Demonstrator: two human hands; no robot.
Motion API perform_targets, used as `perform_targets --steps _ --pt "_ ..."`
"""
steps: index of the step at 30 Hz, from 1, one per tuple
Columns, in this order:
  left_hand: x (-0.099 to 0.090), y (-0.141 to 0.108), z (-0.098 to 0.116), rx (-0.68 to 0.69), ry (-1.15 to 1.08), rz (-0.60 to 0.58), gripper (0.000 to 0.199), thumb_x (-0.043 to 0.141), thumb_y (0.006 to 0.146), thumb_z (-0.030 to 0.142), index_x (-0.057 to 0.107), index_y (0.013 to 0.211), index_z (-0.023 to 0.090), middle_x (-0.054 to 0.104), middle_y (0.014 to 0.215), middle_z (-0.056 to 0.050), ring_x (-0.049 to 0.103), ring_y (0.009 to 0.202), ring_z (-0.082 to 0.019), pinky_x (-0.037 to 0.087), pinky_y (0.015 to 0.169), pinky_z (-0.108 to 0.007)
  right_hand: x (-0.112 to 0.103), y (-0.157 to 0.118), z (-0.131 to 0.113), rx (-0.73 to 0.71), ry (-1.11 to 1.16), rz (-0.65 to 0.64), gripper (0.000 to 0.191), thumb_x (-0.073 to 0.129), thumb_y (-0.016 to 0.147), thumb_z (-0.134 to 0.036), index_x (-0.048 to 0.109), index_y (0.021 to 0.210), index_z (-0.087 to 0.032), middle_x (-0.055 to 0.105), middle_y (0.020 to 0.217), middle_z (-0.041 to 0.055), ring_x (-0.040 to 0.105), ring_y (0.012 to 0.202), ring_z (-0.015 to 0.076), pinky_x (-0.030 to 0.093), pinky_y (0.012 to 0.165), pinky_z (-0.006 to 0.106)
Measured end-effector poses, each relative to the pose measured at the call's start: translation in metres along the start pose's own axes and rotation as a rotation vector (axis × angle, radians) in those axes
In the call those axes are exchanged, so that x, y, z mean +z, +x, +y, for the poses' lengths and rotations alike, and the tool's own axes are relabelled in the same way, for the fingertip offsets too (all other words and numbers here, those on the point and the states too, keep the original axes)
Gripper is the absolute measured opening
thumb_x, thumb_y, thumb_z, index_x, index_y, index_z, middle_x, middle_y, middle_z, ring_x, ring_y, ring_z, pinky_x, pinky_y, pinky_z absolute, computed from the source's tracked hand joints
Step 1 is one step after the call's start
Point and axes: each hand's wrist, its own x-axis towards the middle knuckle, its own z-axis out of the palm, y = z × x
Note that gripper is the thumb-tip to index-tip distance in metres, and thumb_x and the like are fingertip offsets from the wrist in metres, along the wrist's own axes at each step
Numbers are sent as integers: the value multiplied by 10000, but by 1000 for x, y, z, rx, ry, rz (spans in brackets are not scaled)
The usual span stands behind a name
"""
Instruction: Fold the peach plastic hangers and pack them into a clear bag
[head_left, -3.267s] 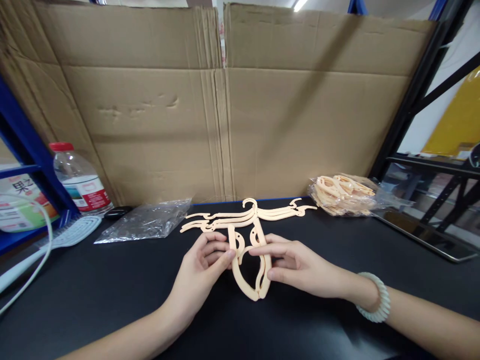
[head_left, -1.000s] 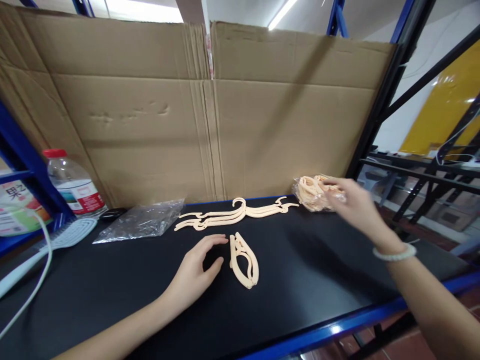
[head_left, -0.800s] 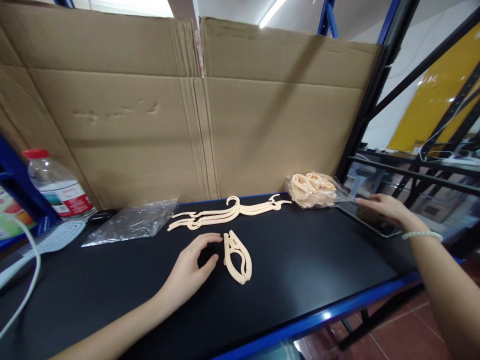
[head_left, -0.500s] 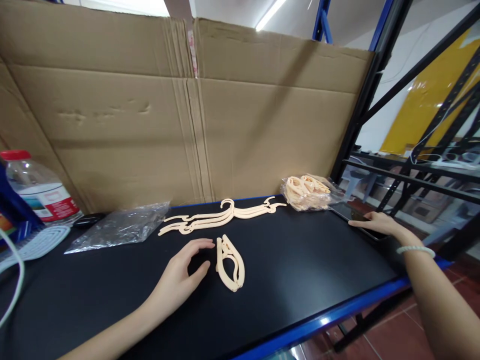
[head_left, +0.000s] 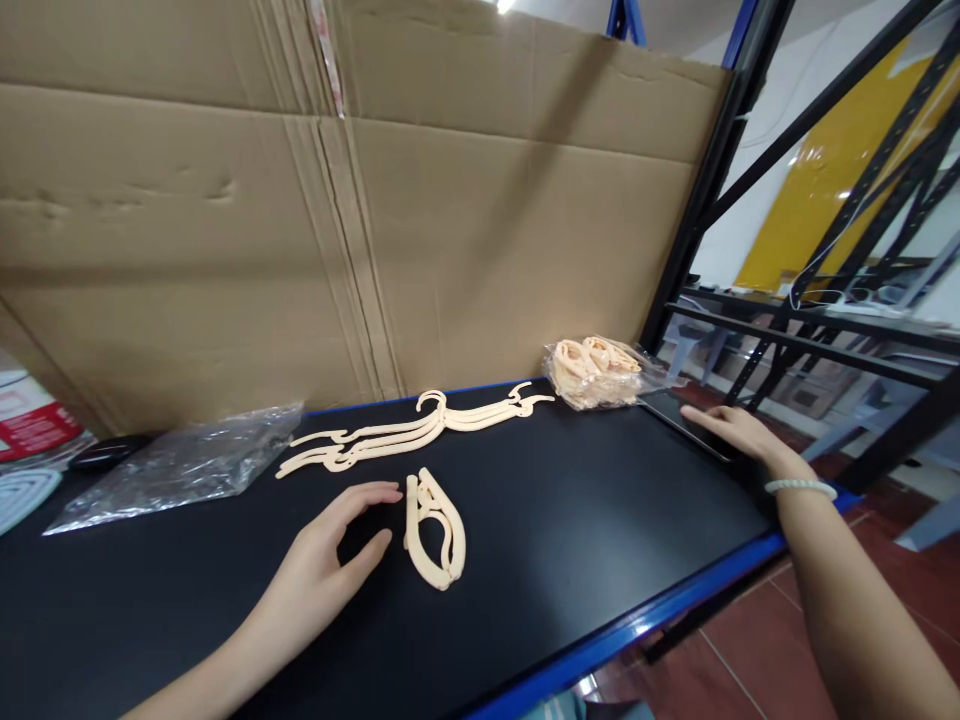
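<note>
My left hand point(head_left: 319, 565) hovers or rests just left of a folded cream plastic hanger point(head_left: 458, 535). Its thumb and fingers are apart in a curve, close to the hanger but with nothing between them. Behind it, several unfolded cream hangers point(head_left: 397, 436) lie nested together, hooks toward the back. Far to the right, my right hand point(head_left: 742, 438) lies over a dark flat device point(head_left: 686, 425), perhaps a phone or tablet, at the table's right end. Its index finger is stretched out across the surface; the other fingers are partly hidden.
A clear bag of folded hangers point(head_left: 596, 372) sits at the back right. An empty clear plastic bag point(head_left: 187, 465) lies at the left, near a bottle with a red label point(head_left: 34, 420). Cardboard point(head_left: 480, 230) walls the back. A blue edge point(head_left: 637, 630) borders the black table point(head_left: 540, 550).
The view has swung right and tilted down, so everything sits further left in it. Both hands keep about the same places beside the folded hanger and on the dark device.
</note>
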Motion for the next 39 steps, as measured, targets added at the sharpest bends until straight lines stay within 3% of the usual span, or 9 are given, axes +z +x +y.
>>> perform_targets --steps 5,12,16,21,31,39 --pt "1 1 -2 0 1 1 307 555 827 405 634 1083 254 677 1165 -59 624 1108 -269 497 973 -455 -3 3 8 97 95 -28 455 503 792 -559 677 822 -140 705 978 155 620 935 301 431 852 361" --pt "3 2 -7 -6 13 1 320 564 821 434 638 1086 271 676 1169 -46 624 1113 -272 497 977 -454 -5 5 13 150 189 -40 331 587 732 -410 703 820 -113 719 840 125 611 774 247 450 728 320" --pt "3 2 -10 -10 6 -6 325 569 817 449 636 1083 274 668 1177 -45 617 1121 -273 483 992 -467 -6 3 13 143 237 -56 286 584 714 -334 710 822 -101 726 887 127 615 795 242 457 753 314" --pt "4 2 -11 -13 -2 -9 324 572 813 462 641 1071 278 671 1172 -44 619 1117 -277 487 987 -468 -8 2 15 106 294 -58 249 589 680 -261 719 836 -117 711 1062 138 615 978 260 426 907 310" --pt "3 2 -10 -2 9 -7 341 565 812 490 643 1076 290 678 1169 -35 620 1119 -289 499 972 -462 -4 9 28 108 344 -38 402 561 573 -227 737 926 -151 721 1068 88 606 1077 286 411 995 370" --pt "3 3 -10 -26 7 -10 341 572 800 504 639 1072 310 680 1164 -24 624 1109 -299 497 969 -488 -3 11 30 120 334 -38 486 584 573 -279 724 1016 -138 715 1079 93 615 1046 293 434 951 378"
